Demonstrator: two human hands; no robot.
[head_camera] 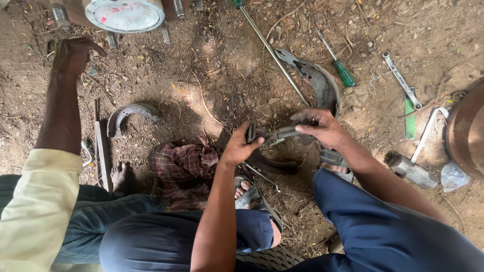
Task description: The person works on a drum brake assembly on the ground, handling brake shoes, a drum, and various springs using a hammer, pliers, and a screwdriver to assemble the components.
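My left hand [241,145] and my right hand [322,127] both grip a dark metal tool with long handles [278,135], held between them just above the dirt. Under it lies a curved dark brake shoe [275,163]. A second curved brake shoe [315,78] rests on the ground right behind my right hand. My knees in blue trousers frame the bottom of the view, one sandalled foot [247,194] showing.
Another person's arm [63,108] reaches along the left toward a round wheel hub [123,14]. A third brake shoe [128,115], a checked cloth [184,168], a long rod [269,50], green-handled screwdriver [339,68], wrench [401,79], hammer [411,168] and brown drum [466,133] lie around.
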